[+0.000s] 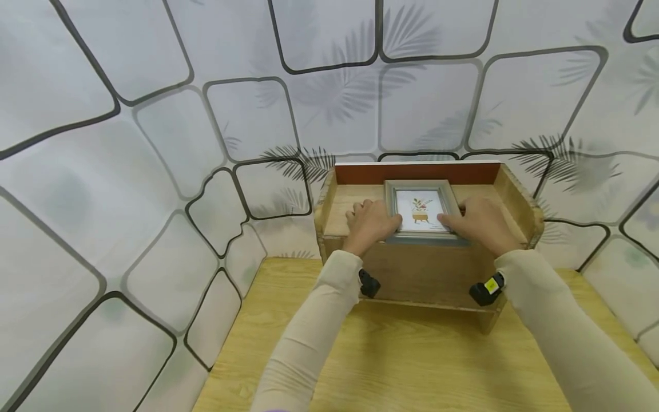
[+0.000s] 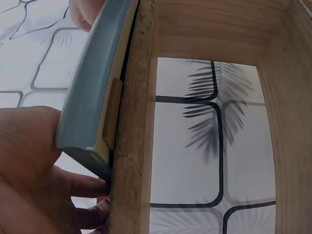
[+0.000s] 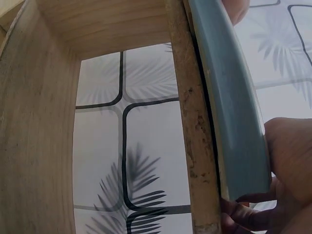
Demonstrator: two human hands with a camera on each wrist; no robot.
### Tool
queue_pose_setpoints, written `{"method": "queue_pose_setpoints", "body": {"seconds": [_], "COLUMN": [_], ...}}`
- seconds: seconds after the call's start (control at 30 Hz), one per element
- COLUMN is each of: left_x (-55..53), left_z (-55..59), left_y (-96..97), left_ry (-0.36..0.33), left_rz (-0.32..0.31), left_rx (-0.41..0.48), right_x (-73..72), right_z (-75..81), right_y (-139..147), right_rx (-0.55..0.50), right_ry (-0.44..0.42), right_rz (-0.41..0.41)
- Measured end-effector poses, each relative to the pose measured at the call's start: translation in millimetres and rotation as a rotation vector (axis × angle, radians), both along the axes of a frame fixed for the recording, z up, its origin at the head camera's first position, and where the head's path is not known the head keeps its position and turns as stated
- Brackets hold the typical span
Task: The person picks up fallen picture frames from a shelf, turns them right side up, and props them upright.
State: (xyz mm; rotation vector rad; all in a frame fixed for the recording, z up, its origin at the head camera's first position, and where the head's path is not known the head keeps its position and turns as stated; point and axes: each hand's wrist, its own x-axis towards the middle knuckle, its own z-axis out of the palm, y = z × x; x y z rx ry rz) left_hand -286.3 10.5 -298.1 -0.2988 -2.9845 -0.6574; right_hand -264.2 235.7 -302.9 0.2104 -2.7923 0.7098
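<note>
A grey-silver picture frame (image 1: 418,185) lies face up on the top of a small wooden shelf (image 1: 422,272). Inside its border is a white print of a plant in an orange-brown pot. My left hand (image 1: 369,224) grips the frame's left side, thumb on the border. On the opposite side, my right hand (image 1: 484,224) holds it with the thumb over the front. Seen from the left wrist, the frame's blue-grey edge (image 2: 92,83) runs along the shelf board, the left fingers (image 2: 80,187) curled at its end. From the right wrist, fingers tuck under the frame's corner (image 3: 243,180).
The shelf has raised side panels (image 1: 519,200) and a reddish-brown back strip (image 1: 417,173). It stands on a yellow wood-grain table (image 1: 401,360) against patterned wall covering (image 1: 170,137). Below its top board is an open bay. Black wrist cameras (image 1: 486,290) sit below both hands.
</note>
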Motion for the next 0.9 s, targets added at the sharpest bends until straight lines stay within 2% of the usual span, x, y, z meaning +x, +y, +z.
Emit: {"method": "queue_pose_setpoints", "body": {"seconds": [0.23, 0.43, 0.6, 0.73, 0.9], "left_x": [-2.9, -3.3, -3.1, -4.0, -3.1], "left_z": [0.4, -0.7, 4.0, 10.1, 17.5], "left_y": [-0.7, -2.3, -2.4, -2.0, -3.9], "left_ry": [0.061, 0.075, 0.105, 0.123, 0.055], "left_rz": [-0.045, -0.055, -0.069, -0.102, -0.113], "left_rx": [0.024, 0.054, 0.084, 0.180, 0.349], "right_x": [1.2, 3.7, 7.1, 9.5, 11.1], "right_z": [-0.7, -0.5, 5.7, 16.0, 32.1], "right_y": [-1, -3, -6, -7, -9], "right_rx": [-0.035, -0.059, -0.106, -0.129, -0.155], "right_ry": [0.053, 0.022, 0.047, 0.038, 0.026], "right_rz": [-0.005, -0.013, -0.012, -0.018, -0.038]}}
